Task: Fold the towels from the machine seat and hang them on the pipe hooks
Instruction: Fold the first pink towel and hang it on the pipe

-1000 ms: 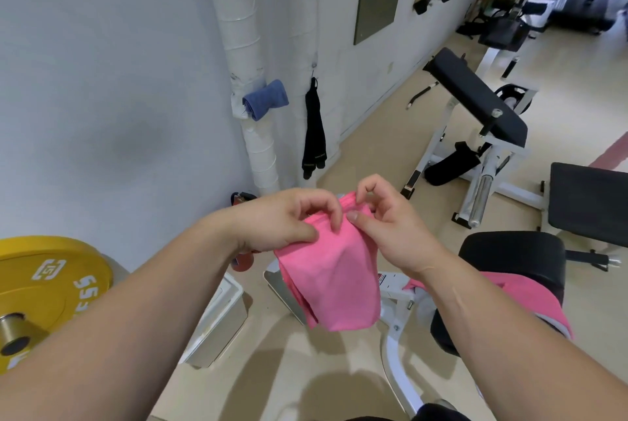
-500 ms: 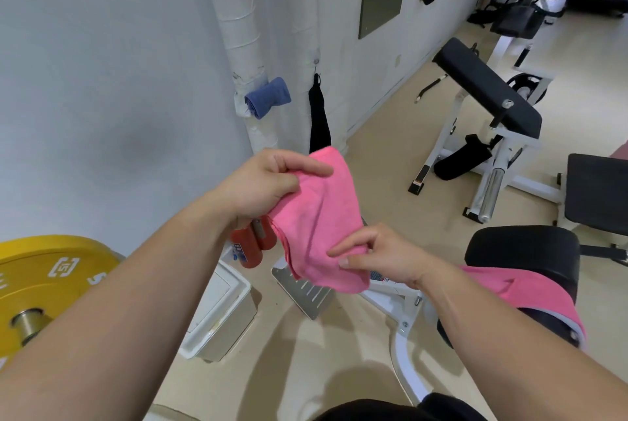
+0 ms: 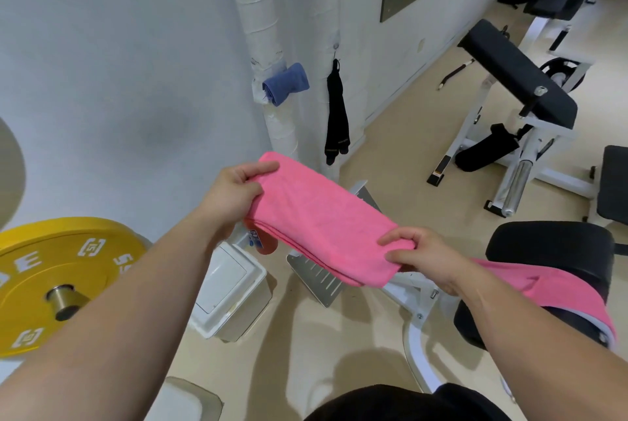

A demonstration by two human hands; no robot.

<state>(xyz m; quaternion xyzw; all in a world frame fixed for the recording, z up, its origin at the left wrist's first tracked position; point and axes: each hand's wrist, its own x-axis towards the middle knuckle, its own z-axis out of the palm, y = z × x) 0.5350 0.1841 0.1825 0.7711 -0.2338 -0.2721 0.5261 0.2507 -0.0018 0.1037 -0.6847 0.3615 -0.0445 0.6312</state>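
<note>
A folded pink towel is stretched in the air between both hands. My left hand pinches its upper left end and my right hand grips its lower right end. A second pink towel lies over the black machine seat at the right. On the white wrapped pipe a rolled blue towel sits at a hook. Beside it a black cloth hangs from a wall hook.
A yellow weight plate stands at the left and a white bin sits on the floor below my left hand. A metal footplate lies under the towel. A black padded bench on a white frame stands at the right.
The towel hung bunched from both hands held together. My right hand slid down to its lower end and the hands drew apart, so the towel is now pulled out long.
</note>
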